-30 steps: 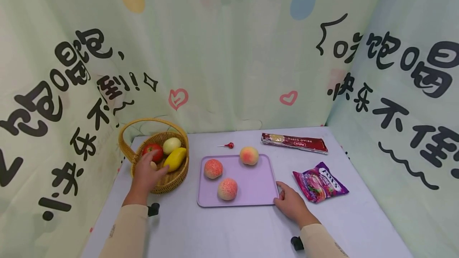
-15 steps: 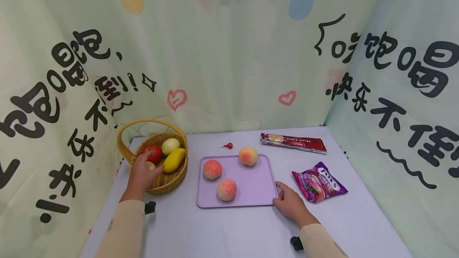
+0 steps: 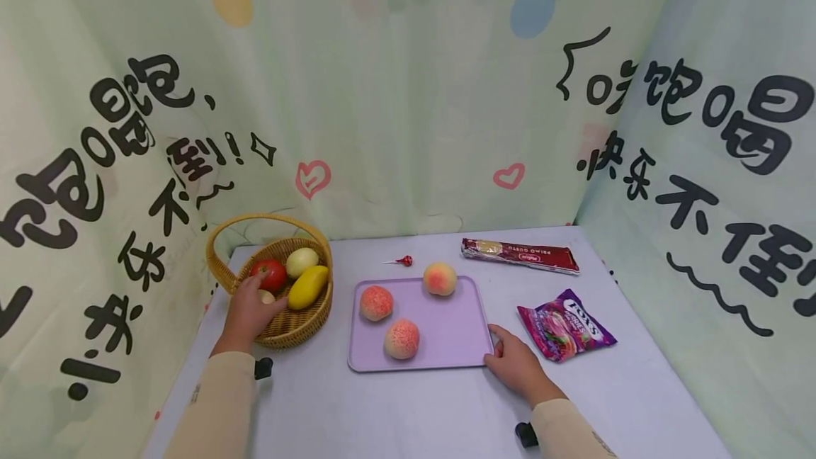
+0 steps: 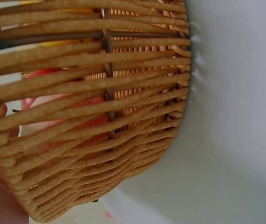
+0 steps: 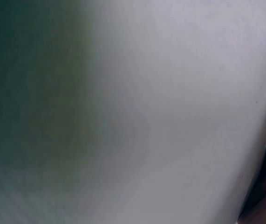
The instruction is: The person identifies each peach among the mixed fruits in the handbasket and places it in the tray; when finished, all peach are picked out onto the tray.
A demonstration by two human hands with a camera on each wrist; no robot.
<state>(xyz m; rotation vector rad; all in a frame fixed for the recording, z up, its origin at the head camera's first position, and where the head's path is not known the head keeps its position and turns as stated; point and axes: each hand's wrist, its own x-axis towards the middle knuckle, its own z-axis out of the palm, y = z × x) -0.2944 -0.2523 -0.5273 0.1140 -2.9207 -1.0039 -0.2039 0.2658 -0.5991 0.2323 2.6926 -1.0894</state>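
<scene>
My left hand (image 3: pixel 245 314) reaches over the near left rim of the wicker basket (image 3: pixel 299 335) and holds a pale round fruit (image 3: pixel 266 297), mostly hidden by the fingers. Through the weave in the left wrist view it looks like a pink-red peach (image 4: pixel 63 112). Beside it in the basket are a red tomato-like fruit (image 3: pixel 272 275), a pale yellow-green oval fruit (image 3: pixel 302 261) and a yellow mango-like fruit (image 3: pixel 309 287). With thumb and fingers, my right hand (image 3: pixel 515 365) grips the right edge of the lilac tray (image 3: pixel 446 338).
Three peaches lie on the tray, one a peach (image 3: pixel 401 339) near its front edge. Behind it is a small red-headed item (image 3: pixel 405 261). A dark red long packet (image 3: pixel 519 256) and a purple snack bag (image 3: pixel 567 326) lie to the right. Printed curtains enclose the table.
The left thumb has drawn in, away from the yellow fruit and toward the peach, and the hand has shifted slightly left. The right hand keeps its grip on the tray.
</scene>
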